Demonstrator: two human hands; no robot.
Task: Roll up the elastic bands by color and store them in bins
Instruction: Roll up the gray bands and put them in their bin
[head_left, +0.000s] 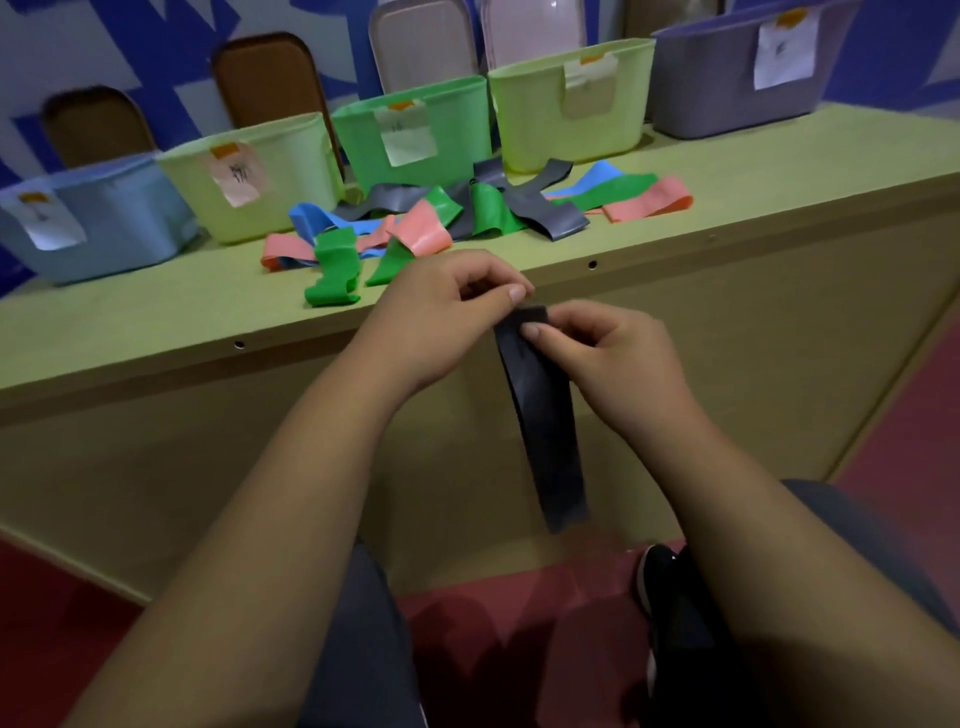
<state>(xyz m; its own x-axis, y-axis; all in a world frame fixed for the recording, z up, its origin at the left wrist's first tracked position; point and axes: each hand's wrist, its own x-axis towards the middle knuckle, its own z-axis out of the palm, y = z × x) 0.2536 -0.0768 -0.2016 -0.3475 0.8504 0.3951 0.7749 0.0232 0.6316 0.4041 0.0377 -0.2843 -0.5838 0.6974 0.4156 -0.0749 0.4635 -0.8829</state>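
Note:
A dark grey elastic band (545, 415) hangs down in front of the table's front edge. My left hand (441, 312) and my right hand (608, 358) both pinch its folded top end, fingertips close together. On the table behind lies a loose pile of bands: green (335, 270), pink (426, 234), blue (311, 218) and grey (540, 205) ones, with further blue, green and pink bands (644, 200) at the right. Along the back stand labelled bins: light blue (124, 223), pale green (291, 171), green (457, 130), yellow-green (535, 119) and grey-purple (701, 88).
The bins stand in a row at the far edge of the greenish table (156, 322). Chair backs (270, 78) rise behind them against a blue and white wall. My knees and a dark shoe (660, 577) are over the red floor below.

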